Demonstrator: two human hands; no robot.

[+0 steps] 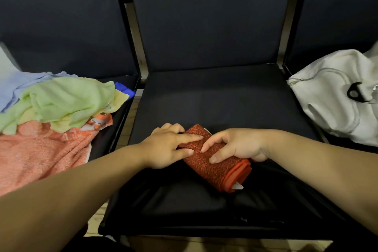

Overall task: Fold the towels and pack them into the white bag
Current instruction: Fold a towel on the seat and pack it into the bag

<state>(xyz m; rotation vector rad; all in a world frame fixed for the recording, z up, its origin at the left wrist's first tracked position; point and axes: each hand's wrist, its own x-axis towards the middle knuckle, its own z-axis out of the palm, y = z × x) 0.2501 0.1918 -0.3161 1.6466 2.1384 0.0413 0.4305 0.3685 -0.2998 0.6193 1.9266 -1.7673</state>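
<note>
Your right hand [235, 147] grips the folded rust-red towel [216, 170] on the middle seat [214, 98] while your left hand [165, 147] presses it with straight fingers.
Hold the edges square and the bundle tight before lifting it to the white bag [327, 108] at right; the towel's white tag [237, 186] is too small to read.

- Most likely a waiting area or similar public seating.
- Dark padded seats [214, 92] stand side by side in a joined row.
- Pale tiled floor [126, 127] shows in the gap between them.
</note>
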